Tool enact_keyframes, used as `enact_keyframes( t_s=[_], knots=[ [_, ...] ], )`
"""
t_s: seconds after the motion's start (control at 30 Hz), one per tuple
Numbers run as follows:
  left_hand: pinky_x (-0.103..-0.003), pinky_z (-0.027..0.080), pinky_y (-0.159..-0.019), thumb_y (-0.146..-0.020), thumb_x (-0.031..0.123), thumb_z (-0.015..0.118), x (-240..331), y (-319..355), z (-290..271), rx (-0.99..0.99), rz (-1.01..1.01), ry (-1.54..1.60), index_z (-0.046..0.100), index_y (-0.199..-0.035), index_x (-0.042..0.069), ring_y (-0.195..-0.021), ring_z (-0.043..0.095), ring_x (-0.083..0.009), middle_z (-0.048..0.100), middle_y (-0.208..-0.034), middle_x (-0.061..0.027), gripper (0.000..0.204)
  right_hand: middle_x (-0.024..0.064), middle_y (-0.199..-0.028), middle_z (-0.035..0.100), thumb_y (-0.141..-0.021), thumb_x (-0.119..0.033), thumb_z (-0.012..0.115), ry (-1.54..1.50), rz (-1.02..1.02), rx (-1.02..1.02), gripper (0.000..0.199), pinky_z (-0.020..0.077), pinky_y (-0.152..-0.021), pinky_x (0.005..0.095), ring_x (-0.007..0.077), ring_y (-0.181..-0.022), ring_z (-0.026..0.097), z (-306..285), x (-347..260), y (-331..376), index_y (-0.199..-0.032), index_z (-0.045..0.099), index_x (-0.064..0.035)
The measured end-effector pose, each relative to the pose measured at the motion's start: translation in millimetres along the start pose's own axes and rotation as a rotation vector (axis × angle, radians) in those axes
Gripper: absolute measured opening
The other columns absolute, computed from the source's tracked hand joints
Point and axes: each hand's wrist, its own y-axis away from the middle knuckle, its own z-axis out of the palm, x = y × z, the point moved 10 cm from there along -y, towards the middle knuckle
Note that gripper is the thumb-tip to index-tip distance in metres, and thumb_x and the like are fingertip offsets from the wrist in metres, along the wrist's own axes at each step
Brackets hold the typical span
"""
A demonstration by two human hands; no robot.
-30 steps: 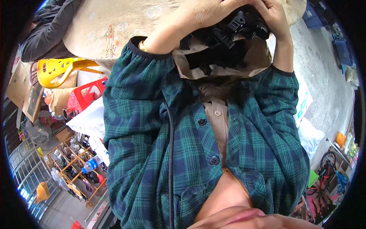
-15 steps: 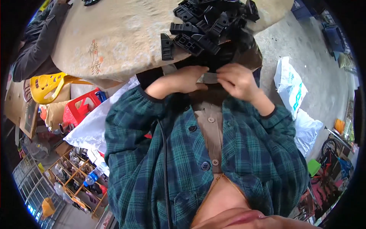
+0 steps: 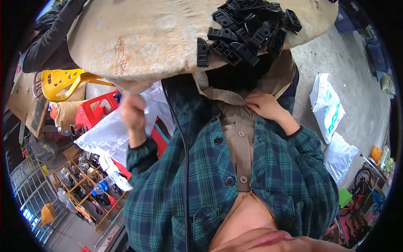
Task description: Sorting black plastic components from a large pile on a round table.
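Note:
Out to my left, my left hand (image 3: 133, 111) is smeared by motion above a white plastic bag (image 3: 105, 136), so its fingers and anything in them cannot be made out. My right hand (image 3: 266, 105) is at my waist, its fingers closed over the edge of a brown cloth (image 3: 226, 95). That cloth hangs in a loop below the table edge, around a dark hollow whose contents are hidden. Just beyond it, a heap of black plastic parts (image 3: 247, 31) lies on the cloth-covered table (image 3: 147, 38).
Left of me stand a red plastic stool (image 3: 94, 111), a yellow chair (image 3: 61, 84) and a wooden shoe rack (image 3: 84, 189). A person's dark sleeve (image 3: 50, 40) rests at the table's far left. White sacks (image 3: 325, 105) lie on the floor to the right.
My left hand has left the lap and swung out to the left. The right hand has dropped slightly onto the cloth's edge, and the cloth now hangs open. The view has shifted a little.

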Motion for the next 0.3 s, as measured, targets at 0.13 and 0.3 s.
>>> enact_keyframes(
  t_s=[0.13,0.3],
  knots=[
    [-0.028,0.044,-0.065,-0.085,0.014,0.052,-118,33,63,-0.302,-0.172,-0.671,0.063,-0.089,0.002,-0.073,0.057,-0.0172,0.062,-0.082,-0.0069,0.017,0.0138,-0.099,0.061,-0.079,-0.017,0.056,-0.135,-0.034,-0.038,0.025,0.0450,-0.080,0.0393,0.0324,-0.092,0.056,6,3,-3,-0.100,0.062,-0.0046],
    [-0.038,0.039,-0.093,-0.080,0.011,0.057,-56,12,200,-0.558,0.445,-0.687,0.051,-0.116,0.003,-0.110,0.050,-0.0298,0.053,-0.116,-0.0187,0.037,0.0165,-0.104,0.060,-0.078,-0.020,0.061,-0.237,-0.058,-0.342,0.031,0.0427,-0.087,0.0359,0.0295,-0.100,0.056,-26,-40,-13,-0.105,0.061,-0.0047]
  ],
)
